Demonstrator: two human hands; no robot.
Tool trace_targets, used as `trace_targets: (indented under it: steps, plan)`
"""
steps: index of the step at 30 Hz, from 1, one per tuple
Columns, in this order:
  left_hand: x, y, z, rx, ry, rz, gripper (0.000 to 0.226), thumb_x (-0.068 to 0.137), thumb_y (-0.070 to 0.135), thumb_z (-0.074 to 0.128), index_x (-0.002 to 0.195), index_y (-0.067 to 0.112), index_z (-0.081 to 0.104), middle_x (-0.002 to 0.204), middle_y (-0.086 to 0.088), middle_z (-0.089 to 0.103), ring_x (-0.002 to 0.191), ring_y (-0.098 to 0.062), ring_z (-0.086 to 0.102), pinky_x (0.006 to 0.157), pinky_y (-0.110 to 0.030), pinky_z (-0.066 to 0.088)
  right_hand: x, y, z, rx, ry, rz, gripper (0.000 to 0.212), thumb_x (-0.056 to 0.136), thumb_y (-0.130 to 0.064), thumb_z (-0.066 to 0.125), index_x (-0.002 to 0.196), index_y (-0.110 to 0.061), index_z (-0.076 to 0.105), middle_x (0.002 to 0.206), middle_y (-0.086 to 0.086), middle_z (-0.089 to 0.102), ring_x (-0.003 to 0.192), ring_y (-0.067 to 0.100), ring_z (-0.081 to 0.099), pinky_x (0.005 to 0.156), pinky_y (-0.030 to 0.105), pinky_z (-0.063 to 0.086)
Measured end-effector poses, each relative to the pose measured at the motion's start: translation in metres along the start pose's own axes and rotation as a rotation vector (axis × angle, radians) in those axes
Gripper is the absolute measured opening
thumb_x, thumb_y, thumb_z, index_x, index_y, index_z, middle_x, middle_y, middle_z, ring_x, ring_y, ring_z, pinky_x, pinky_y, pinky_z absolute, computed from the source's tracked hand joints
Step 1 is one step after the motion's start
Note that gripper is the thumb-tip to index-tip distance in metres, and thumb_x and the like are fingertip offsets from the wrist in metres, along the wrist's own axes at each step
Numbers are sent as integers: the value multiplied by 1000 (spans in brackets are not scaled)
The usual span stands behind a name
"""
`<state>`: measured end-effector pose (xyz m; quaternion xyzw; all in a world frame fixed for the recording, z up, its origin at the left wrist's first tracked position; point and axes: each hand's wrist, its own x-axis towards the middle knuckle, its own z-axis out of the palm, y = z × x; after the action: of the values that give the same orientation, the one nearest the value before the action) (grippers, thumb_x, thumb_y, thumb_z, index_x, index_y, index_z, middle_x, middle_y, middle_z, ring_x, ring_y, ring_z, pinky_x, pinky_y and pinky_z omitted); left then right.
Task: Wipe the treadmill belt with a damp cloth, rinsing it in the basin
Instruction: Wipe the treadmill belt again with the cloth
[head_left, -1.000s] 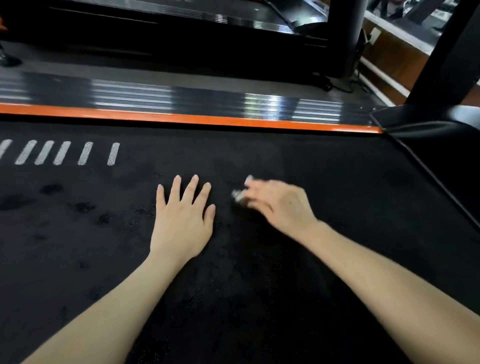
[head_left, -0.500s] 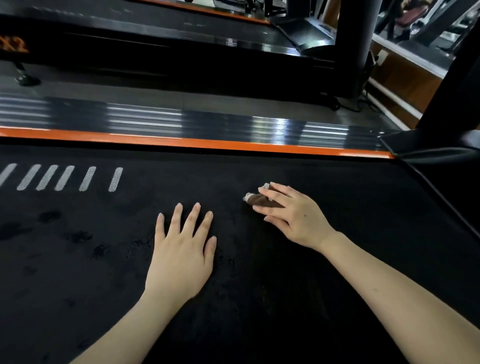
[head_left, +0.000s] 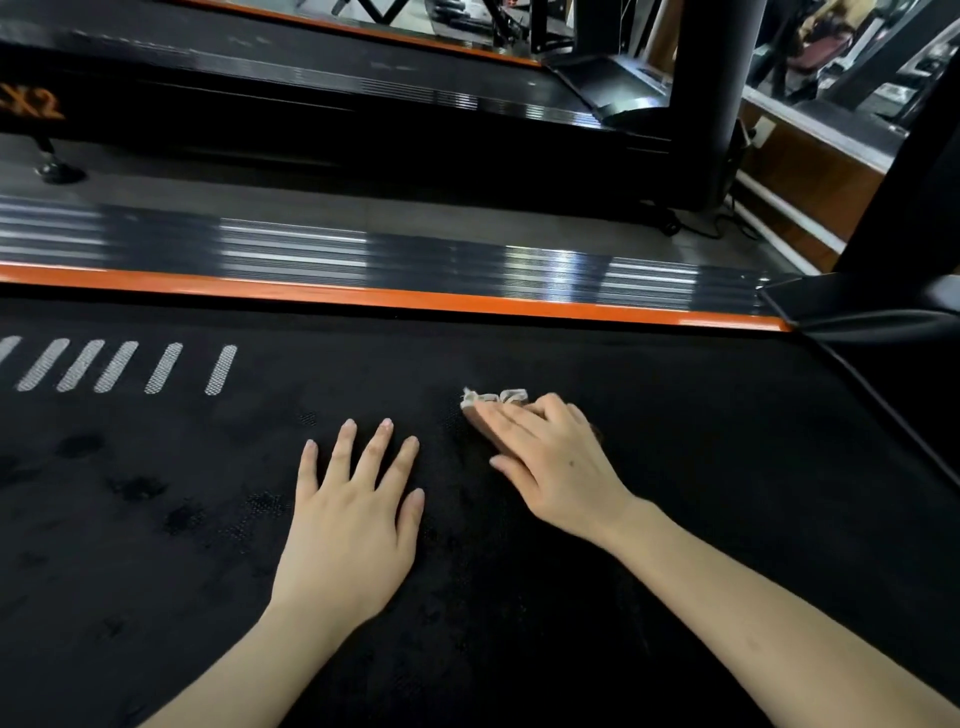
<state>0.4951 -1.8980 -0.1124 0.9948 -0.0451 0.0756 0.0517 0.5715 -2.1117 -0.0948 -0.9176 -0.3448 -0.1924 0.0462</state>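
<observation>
The black treadmill belt (head_left: 675, 467) fills the lower part of the view, with darker damp patches at the left. My right hand (head_left: 556, 467) presses a small folded cloth (head_left: 488, 402), brownish with a pale edge, flat against the belt; most of the cloth is hidden under my fingers. My left hand (head_left: 353, 514) lies flat on the belt just left of it, fingers spread, holding nothing. No basin is in view.
An orange strip (head_left: 415, 299) and a ribbed dark side rail (head_left: 415, 260) run along the belt's far edge. White dashes (head_left: 119, 366) mark the belt at left. A black upright post (head_left: 706, 104) and another treadmill stand behind. The motor cover (head_left: 883, 306) rises at right.
My right hand has slid the cloth a little away from me and to the right across the belt. My left hand stays flat in the same spot. The camera has tilted up slightly.
</observation>
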Motion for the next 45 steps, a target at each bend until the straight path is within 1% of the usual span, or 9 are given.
trace_targets:
  steps: [7,11,15,21,24,29,32,39,45]
  plan:
    - [-2,-2,2,11,19,9,55,94,44,26,135,19,52,140,-6,50,133,-34,40,107,-50,19,40,53,14,-26,54,153,23,83,-28,58,99,-31,74,104,-5,70,78,29,58,62,36,43]
    - [-1,-2,2,-4,40,12,55,93,44,27,134,19,53,139,-6,50,133,-34,41,106,-50,19,31,107,9,-149,37,717,25,94,-24,55,114,-28,68,121,-2,63,101,32,49,81,40,39]
    - [-1,0,3,-9,53,9,55,92,43,29,133,17,54,139,-8,51,132,-36,41,106,-52,20,49,106,7,-64,139,1145,23,94,-20,54,112,-11,65,114,15,60,109,35,46,92,42,36]
    - [0,0,2,-5,50,14,55,91,43,29,132,17,55,138,-9,52,131,-36,42,105,-52,21,113,3,47,54,136,549,19,80,-5,65,87,-20,76,88,4,70,75,34,53,61,33,32]
    - [-1,-3,1,-7,40,20,55,92,44,28,133,18,54,138,-8,51,131,-35,42,105,-51,21,104,14,42,23,117,348,21,77,-5,71,89,-21,76,93,0,72,70,31,53,57,33,40]
    - [-1,-1,2,-11,57,16,55,91,43,29,132,18,55,137,-8,52,130,-36,43,105,-52,21,84,61,37,-27,129,537,22,92,-13,56,106,-17,73,107,3,68,88,31,50,69,35,33]
    - [0,1,3,-5,57,13,55,91,43,30,132,17,55,137,-9,53,130,-37,44,105,-52,21,90,48,45,-30,168,561,21,92,-11,56,104,-13,73,101,5,69,79,30,46,66,35,32]
    - [0,1,1,-8,39,8,55,91,43,28,131,17,56,136,-9,54,130,-37,44,104,-52,22,74,18,38,54,243,346,19,78,-2,70,91,-15,76,91,3,72,62,29,46,53,37,48]
    - [-1,1,1,1,7,-4,56,92,44,26,134,18,53,139,-8,50,133,-35,40,106,-53,22,18,-26,12,151,191,62,28,86,-26,52,104,-21,73,105,-5,70,71,21,47,59,29,45]
